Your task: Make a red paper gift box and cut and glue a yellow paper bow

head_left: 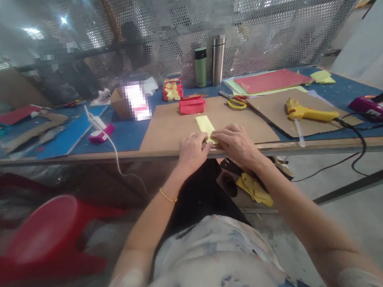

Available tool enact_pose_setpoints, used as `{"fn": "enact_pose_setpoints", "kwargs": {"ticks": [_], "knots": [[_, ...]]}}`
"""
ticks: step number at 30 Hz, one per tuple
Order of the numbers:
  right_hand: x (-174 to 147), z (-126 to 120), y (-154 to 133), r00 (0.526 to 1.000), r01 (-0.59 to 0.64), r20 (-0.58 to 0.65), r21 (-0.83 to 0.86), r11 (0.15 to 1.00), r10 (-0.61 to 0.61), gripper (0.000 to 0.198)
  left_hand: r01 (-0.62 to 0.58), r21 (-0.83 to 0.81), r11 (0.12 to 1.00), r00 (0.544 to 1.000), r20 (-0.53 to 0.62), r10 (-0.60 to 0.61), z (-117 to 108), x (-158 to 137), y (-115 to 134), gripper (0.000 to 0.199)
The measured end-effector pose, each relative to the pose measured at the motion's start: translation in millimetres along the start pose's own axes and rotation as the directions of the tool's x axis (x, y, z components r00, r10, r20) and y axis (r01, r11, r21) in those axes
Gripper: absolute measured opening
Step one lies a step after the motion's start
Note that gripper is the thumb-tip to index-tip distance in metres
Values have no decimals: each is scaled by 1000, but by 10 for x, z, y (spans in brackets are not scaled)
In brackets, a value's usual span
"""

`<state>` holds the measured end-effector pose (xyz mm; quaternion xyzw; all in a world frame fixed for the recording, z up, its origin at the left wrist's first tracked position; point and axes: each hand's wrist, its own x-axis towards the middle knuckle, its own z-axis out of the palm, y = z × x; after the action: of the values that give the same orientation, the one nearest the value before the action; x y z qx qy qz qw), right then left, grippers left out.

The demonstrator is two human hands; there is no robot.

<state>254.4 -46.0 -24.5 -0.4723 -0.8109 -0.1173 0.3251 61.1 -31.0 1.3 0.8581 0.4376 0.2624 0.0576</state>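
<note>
A narrow strip of yellow paper (204,123), which looks folded, lies on a brown cardboard sheet (163,130) at the table's front edge. My left hand (194,151) grips its near left side, thumb and fingers curled in. From the right, the bent fingers of my right hand (235,144) press on the near end. Both sets of fingertips almost meet there and hide that end of the paper. Just beyond the strip sits a small red folded paper piece (192,105).
Yellow-handled scissors (237,104) and a yellow glue gun (311,113) with its cord lie to the right. Behind stand a green tumbler (201,68), a steel flask (218,63) and a red decorated box (172,89). A red stool (46,227) is at lower left.
</note>
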Motion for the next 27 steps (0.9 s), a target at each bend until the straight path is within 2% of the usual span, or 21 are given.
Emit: {"fn": "enact_pose_setpoints", "kwargs": {"ticks": [9,17,27], "knots": [[-43,-52,-57,999,25,-42,3,1000,-25,31,-1,16,1000,1000,8,1,-21,-24,13,27],[-46,-27,-29,998,20,-57,55,998,-17,31,14,-42,999,999,37,-12,-53,-9,-15,36],[-48,-57,-27,999,34,-33,86,996,-31,32,-21,-1,1000,998,53,21,-82,-13,18,25]]}}
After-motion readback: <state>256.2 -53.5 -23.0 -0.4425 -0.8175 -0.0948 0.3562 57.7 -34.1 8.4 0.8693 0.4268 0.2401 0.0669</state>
